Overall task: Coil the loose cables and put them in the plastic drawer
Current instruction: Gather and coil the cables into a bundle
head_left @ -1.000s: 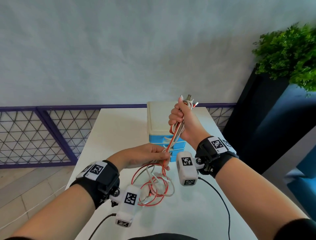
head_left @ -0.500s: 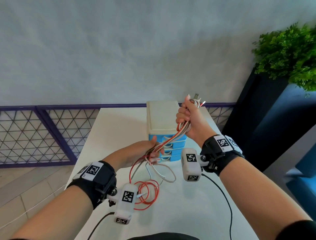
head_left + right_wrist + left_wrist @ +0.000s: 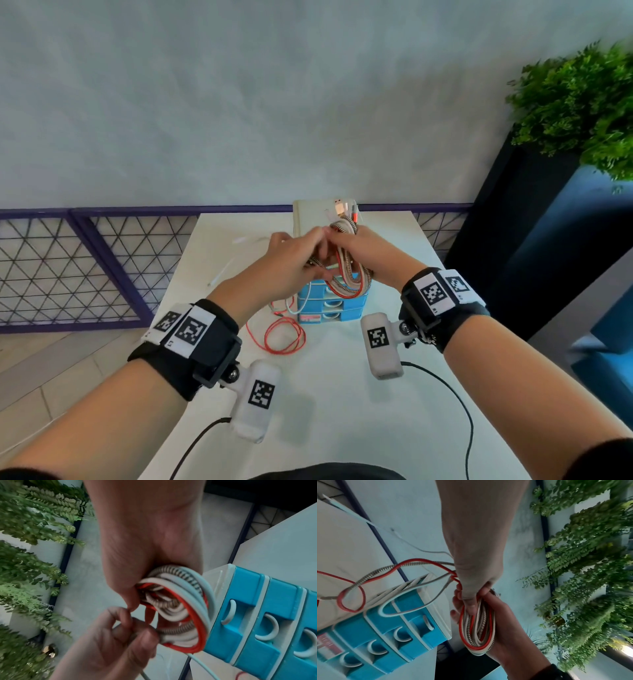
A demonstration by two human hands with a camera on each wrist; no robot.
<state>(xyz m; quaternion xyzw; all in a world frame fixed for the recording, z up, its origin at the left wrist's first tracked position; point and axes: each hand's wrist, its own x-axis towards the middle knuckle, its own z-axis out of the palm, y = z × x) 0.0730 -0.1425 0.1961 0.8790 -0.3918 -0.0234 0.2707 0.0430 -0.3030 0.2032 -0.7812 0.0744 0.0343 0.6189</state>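
Red slack that trails below my left hand is a smaller heap on the table than a second ago, so another turn has gone onto the bundle. That hand has risen from down by the table to meet my right, its fingers curled round the running strands just beside the coil. Between my two hands sits the coil of red, white and braided cables, its plug ends poking out beyond my right knuckles. My right hand has dropped from its raised position and grips the coil in a closed fist. Just beyond and under both hands stands the blue plastic drawer unit, all drawers shut. I judge the coiling is well along: a few more wraps, then a drawer must be opened.
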